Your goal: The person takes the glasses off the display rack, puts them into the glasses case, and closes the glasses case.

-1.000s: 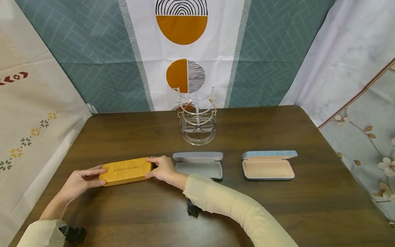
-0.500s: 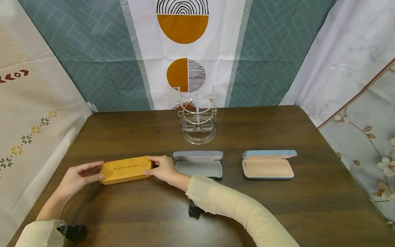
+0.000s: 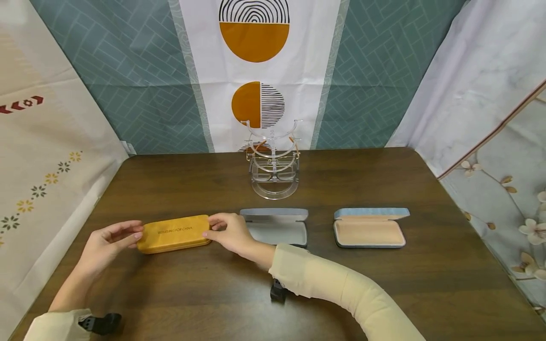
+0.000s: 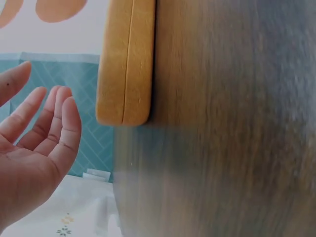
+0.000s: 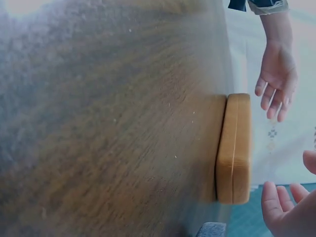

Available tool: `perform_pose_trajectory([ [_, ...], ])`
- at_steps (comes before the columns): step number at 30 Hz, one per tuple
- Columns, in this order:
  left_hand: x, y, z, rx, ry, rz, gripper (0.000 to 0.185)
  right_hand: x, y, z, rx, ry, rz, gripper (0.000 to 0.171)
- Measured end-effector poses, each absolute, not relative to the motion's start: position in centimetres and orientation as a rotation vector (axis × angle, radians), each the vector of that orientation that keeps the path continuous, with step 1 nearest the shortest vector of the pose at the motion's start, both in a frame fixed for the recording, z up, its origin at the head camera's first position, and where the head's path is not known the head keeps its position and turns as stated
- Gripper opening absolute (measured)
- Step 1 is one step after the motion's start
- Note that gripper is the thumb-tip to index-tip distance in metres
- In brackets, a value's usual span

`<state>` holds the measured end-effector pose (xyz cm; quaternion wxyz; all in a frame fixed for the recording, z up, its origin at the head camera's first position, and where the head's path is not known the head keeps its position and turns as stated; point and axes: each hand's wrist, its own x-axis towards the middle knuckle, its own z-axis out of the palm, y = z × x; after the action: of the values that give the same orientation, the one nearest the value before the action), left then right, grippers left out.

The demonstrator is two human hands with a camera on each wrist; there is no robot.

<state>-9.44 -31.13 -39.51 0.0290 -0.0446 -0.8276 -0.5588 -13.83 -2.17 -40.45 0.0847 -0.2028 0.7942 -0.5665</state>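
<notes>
A closed yellow glasses case [image 3: 174, 234] with dark lettering on its lid lies on the left part of the table. My left hand [image 3: 100, 246] hovers at its left end, fingers loosely bent; the left wrist view shows this hand [image 4: 39, 143] apart from the case [image 4: 126, 64]. At the right end is my right hand [image 3: 232, 233], thumb and fingers spread around the corner. In the right wrist view a gap shows between the right hand [image 5: 291, 212] and the case [image 5: 234, 148]. Neither hand holds anything.
Just right of my right hand an open grey glasses case [image 3: 277, 232] stands, partly covered by the hand. Farther right is an open blue glasses case [image 3: 370, 233] with a beige lining. A clear display stand [image 3: 274, 193] bearing glasses rises at the back of the brown table [image 3: 273, 293].
Both hands held the case's ends one second ago. The left hand has let go and drawn off leftward; the right has released and shifted slightly right. The case stays on the table.
</notes>
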Motion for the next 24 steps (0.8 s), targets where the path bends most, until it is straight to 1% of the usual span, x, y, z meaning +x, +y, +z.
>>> perform_pose_trajectory([
  [2,-9.5,-31.1,-39.8,-0.143,-2.527,-1.72,0.022,-13.7,-2.0,-40.3,-0.62,2.365,-1.709,0.031],
  [5,-9.9,-31.7,-41.0,-0.156,-2.509,-1.714,0.026,-13.6,-1.8,-40.1,-0.622,2.34,-1.748,0.029],
  [10,-11.2,-33.7,-44.4,-0.192,-2.493,-1.676,0.027,-13.3,-1.5,-39.6,-0.629,2.31,-1.815,0.026],
  [13,-11.9,-34.2,-45.6,-0.232,-2.438,-1.72,0.029,-13.2,-1.1,-39.1,-0.629,2.29,-1.839,0.026],
  [16,-11.9,-33.1,-44.5,-0.323,-2.333,-1.881,0.03,-13.0,-0.7,-38.8,-0.619,2.261,-1.866,0.026],
  [19,-11.1,-30.8,-41.7,-0.421,-2.305,-1.949,0.029,-12.9,-0.2,-38.6,-0.608,2.231,-1.883,0.027],
  [24,-9.5,-26.7,-37.6,-0.382,-2.354,-1.823,0.023,-12.6,0.6,-38.5,-0.615,2.206,-1.877,0.025],
])
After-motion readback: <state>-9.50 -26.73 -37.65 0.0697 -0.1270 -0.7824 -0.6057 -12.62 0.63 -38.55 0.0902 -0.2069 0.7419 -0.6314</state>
